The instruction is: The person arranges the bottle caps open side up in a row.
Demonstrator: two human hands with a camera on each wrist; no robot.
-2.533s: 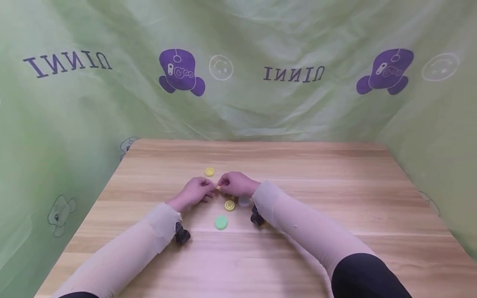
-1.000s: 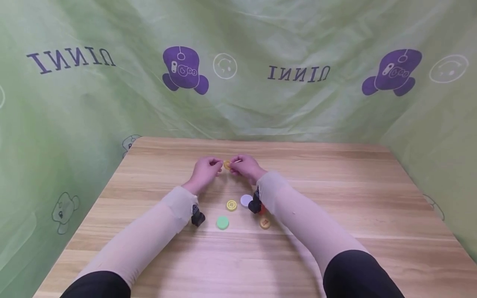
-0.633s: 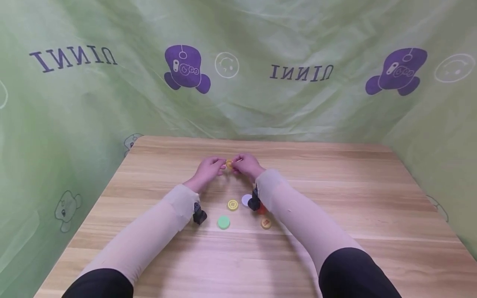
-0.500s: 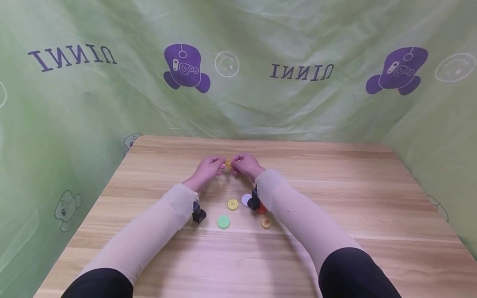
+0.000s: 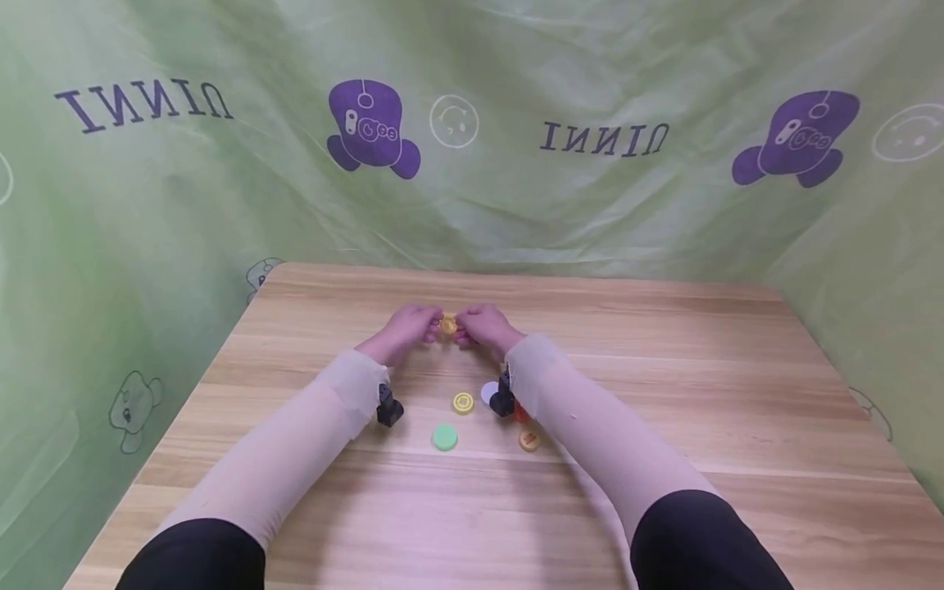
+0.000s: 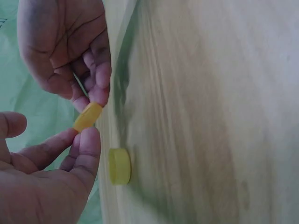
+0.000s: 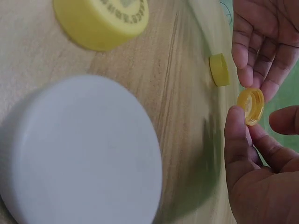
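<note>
Left hand (image 5: 408, 328) and right hand (image 5: 487, 326) both have fingers (image 7: 237, 135) pinching the orange cap (image 7: 251, 107), so one lopsided tug could ping it across the counter (image 5: 664, 401).

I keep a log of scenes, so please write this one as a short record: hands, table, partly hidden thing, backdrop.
Left hand: pinches amber cap
Right hand: pinches same cap, opposite side
Table: green cap, white cap, tan cap, yellow cap, second yellow cap
Partly hidden: red piece, beside right wrist camera
Backdrop: green curtain, purple prints
</note>
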